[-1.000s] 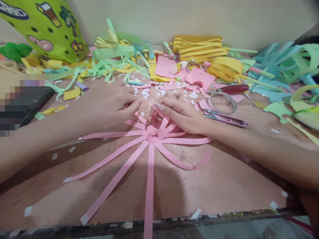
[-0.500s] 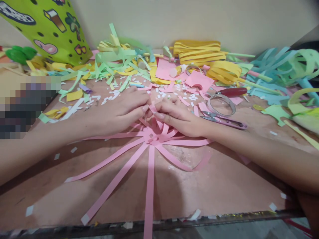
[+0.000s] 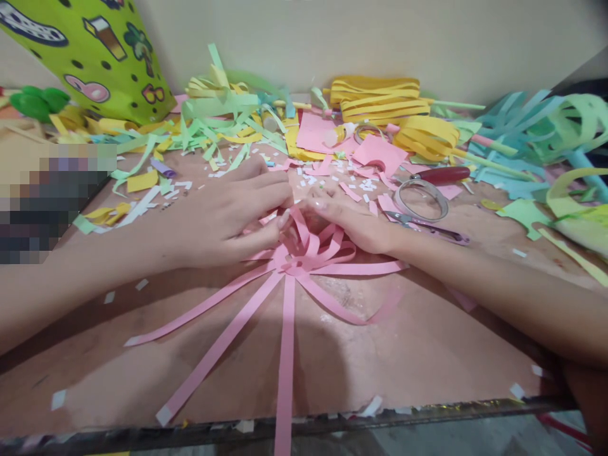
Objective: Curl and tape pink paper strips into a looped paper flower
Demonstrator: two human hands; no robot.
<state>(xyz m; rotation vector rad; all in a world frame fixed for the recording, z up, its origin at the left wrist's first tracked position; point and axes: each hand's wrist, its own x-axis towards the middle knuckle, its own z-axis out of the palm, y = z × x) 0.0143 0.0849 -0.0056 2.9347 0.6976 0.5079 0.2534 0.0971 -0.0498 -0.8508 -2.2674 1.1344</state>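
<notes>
Pink paper strips [image 3: 244, 321] radiate from a small centre on the table, several lying flat toward me with white squares at some tips. On the far side, other strips are bent up into loops [image 3: 342, 250]. My left hand [image 3: 249, 212] is closed, its thumb and fingers pressed on a pink strip at the far side of the centre. My right hand [image 3: 346, 218] is also closed at the same strips, its thumb on top and its fingertips partly hidden. The two hands almost meet above the centre.
Small scissors [image 3: 427, 228], a tape roll [image 3: 421, 198] and a red-handled tool [image 3: 444, 175] lie right of my hands. Yellow paper loops [image 3: 380, 100], green strips [image 3: 218, 107] and a small glue bottle [image 3: 338, 134] sit behind. A green printed bag [image 3: 114, 69] stands back left.
My left hand has turned and spread over the strips, its thumb lower and apart from the fingers. My right hand has shifted slightly up, showing more of the pink loops.
</notes>
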